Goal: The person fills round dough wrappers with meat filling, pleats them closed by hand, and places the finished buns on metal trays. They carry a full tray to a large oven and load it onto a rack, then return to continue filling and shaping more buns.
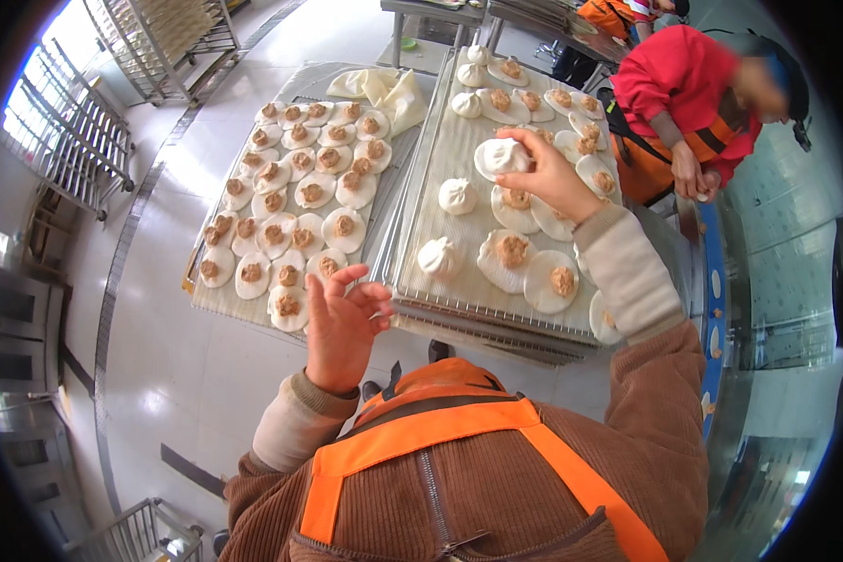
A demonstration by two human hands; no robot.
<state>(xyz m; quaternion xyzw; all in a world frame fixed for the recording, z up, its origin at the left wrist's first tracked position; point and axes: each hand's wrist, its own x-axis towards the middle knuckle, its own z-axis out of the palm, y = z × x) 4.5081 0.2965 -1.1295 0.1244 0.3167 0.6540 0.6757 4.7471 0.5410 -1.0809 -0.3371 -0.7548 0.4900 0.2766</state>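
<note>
My right hand [544, 172] grips a pleated, closed bun [504, 157] between thumb and fingers over the right tray [421, 204]. It hides part of the wrappers beneath. On that tray, several finished buns such as this pleated bun [457, 196] stand along the left side. Flat dough rounds topped with filling, such as this one [551, 282], lie to their right. Palm up, fingers spread and bent, my left hand [348, 323] holds nothing near the lower edge of the left tray [242, 309], which carries rows of filled dough rounds.
A cream cloth [386, 95] lies crumpled behind the left tray. At the right, a co-worker in red [681, 98] stands beside a blue conveyor belt [713, 309] bearing dough rounds. Wheeled metal racks [77, 133] stand at the left. Another person works at the far upper right.
</note>
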